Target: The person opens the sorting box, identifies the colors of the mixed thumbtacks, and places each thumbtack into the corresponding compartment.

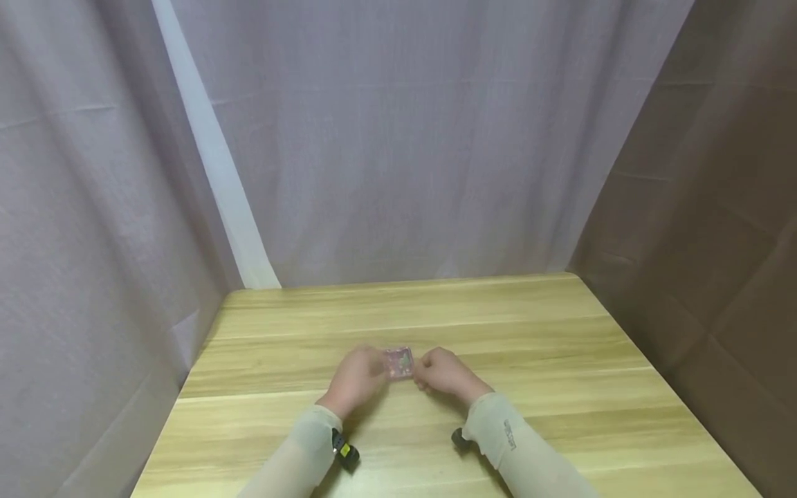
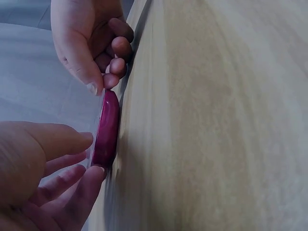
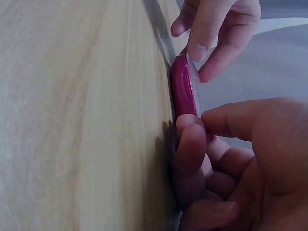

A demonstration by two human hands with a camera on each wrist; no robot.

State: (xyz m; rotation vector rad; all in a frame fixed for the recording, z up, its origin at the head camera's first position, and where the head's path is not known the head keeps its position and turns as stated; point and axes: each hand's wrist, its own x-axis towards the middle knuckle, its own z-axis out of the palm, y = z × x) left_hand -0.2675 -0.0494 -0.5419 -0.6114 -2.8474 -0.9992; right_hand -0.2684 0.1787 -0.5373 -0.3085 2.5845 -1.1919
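Note:
A small flat box with a magenta body and a clear top lies on the wooden table, with small coloured bits visible inside. Its magenta side shows in the left wrist view. At its right edge my right hand pinches it between thumb and index finger, the other fingers curled. My left hand, blurred in the head view, is at the left edge. A fingertip touches the box's end there, and the left thumb is stretched out near the clear top, the fingers spread.
The wood-grain table extends around both hands. Grey curtains hang behind it and at the sides, with a pale strip at the back left. Dark wrist devices sit at both sleeves.

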